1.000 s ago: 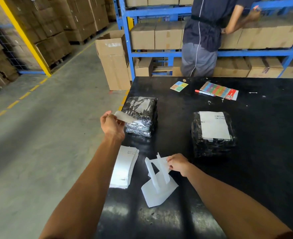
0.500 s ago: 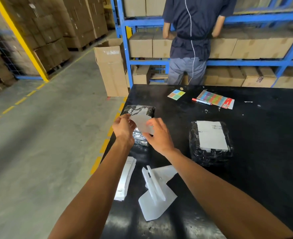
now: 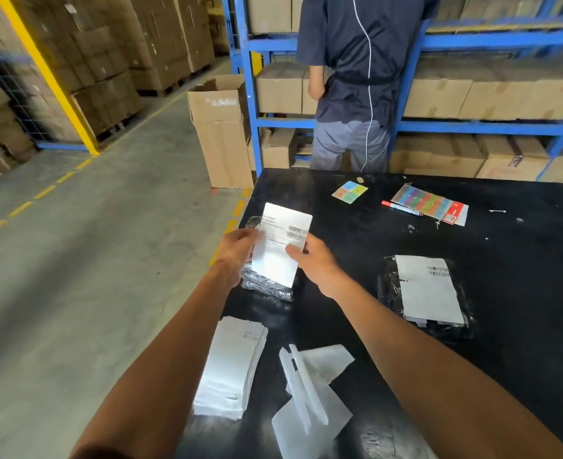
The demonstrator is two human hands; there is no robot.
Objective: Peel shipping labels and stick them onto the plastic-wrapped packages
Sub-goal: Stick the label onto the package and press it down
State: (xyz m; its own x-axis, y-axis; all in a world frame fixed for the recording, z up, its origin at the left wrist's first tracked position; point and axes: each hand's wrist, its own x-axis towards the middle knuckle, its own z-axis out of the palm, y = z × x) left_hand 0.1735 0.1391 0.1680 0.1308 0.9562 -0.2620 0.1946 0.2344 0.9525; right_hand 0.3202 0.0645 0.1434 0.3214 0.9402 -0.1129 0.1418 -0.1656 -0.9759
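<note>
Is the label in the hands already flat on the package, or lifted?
Partly lifted. The label, held by the left hand and right hand, rises past the package's far edge.

My left hand (image 3: 237,248) and right hand (image 3: 313,260) each pinch a side of a shipping label (image 3: 281,248), barcode up, held over a plastic-wrapped package (image 3: 266,286) at the left edge of the black worktop (image 3: 521,233). A second package (image 3: 425,293), already labelled, lies to the right. Nearer me: label stack (image 3: 230,366), peeled backing sheets (image 3: 309,399). At the far edge: red marker (image 3: 402,208), coloured sticker sheet (image 3: 429,205). Another person (image 3: 362,77) stands at the blue shelving (image 3: 488,41).
</note>
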